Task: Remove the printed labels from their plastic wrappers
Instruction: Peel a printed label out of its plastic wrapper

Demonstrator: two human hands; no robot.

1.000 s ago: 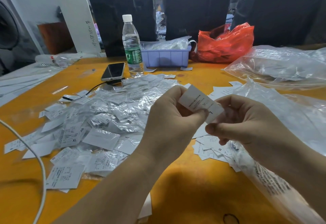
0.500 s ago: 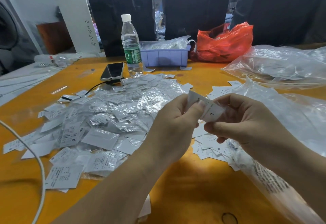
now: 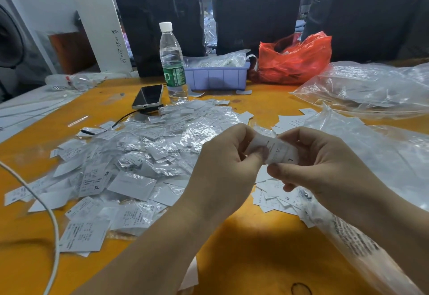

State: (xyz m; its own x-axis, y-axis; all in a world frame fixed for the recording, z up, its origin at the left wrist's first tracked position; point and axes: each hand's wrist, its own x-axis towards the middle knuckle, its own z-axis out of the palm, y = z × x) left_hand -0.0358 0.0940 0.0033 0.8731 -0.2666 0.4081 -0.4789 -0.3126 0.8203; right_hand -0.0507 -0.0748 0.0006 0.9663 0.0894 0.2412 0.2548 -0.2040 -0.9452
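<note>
At frame centre, your left hand [image 3: 222,167] and right hand [image 3: 325,167] both pinch one wrapped label [image 3: 276,149] (marked L); next, probably slide it free of its film.

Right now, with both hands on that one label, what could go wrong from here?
1. Both hands, left hand and right hand, pinch the same wrapped label, already bent; pulling harder might crease or tear it.
2. The freed label could drop into the heap of still-wrapped labels rather than the bare labels, mixing the piles.
</note>
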